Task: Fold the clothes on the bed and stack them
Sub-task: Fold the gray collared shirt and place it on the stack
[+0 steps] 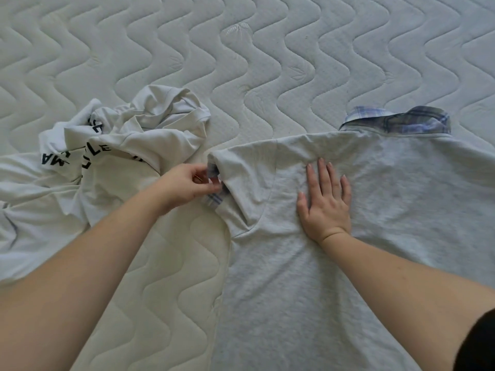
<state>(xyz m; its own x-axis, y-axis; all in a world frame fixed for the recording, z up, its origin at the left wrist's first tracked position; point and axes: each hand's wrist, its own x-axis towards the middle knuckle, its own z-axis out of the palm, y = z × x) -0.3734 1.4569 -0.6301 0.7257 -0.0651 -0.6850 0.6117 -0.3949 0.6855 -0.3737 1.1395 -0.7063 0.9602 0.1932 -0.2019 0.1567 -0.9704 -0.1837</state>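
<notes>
Grey marl fabric forms the main garment, a sweatshirt (308,290) laid flat on the right half of the quilted mattress (241,49). A blue plaid collar (399,121) protrudes at its far edge, and a matching plaid cuff (214,195) shows at the opening of its short left sleeve (241,183). The right hand (325,202) lies palm down on the chest area of the sweatshirt, fingers extended and slightly spread, pressing the fabric flat. The left hand (187,183) is positioned at the sleeve opening, thumb and fingers curled and pinching the plaid cuff. To the left, a white T-shirt (120,145) with black lettering lies crumpled on the mattress, just beside the sweatshirt sleeve. The left forearm crosses over the near edge of this T-shirt. A dark sleeve edge (479,341) is visible at the lower right corner.
</notes>
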